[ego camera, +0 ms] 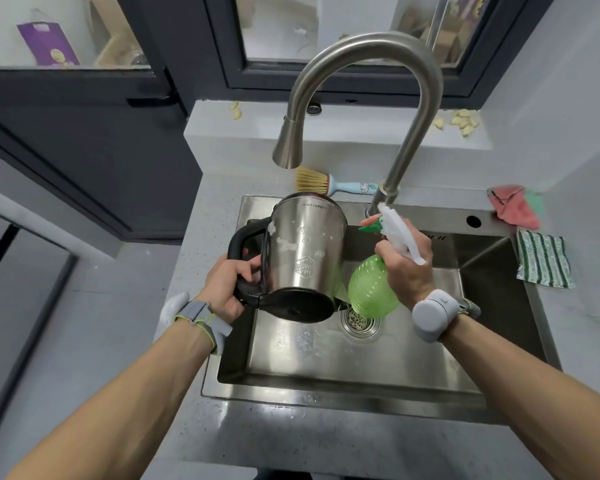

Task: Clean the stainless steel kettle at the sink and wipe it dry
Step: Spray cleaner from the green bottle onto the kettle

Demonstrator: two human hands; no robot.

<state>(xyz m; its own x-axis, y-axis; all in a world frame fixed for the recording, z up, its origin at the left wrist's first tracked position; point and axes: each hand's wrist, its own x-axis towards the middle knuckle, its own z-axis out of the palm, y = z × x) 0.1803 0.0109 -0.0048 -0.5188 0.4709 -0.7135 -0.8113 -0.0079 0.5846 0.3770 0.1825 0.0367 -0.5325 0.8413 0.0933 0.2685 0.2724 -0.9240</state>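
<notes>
Over the sink (492, 258), the left hand (227, 289) has its fingers wrapped round the black handle of the kettle (302, 251), holding it upside down and tilted, soap blobs on the steel. Right hand (407, 265) grips a green spray bottle (369, 289) just beside the kettle, nozzle pointing at it. Behind sits a brush (326, 183); cloths (542, 259) lie on the right counter.

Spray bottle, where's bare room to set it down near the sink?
Bare counter lies left of the sink, beside the left hand, and along its front rim. Crowded: the right counter, with the striped cloth and pink cloth.
</notes>
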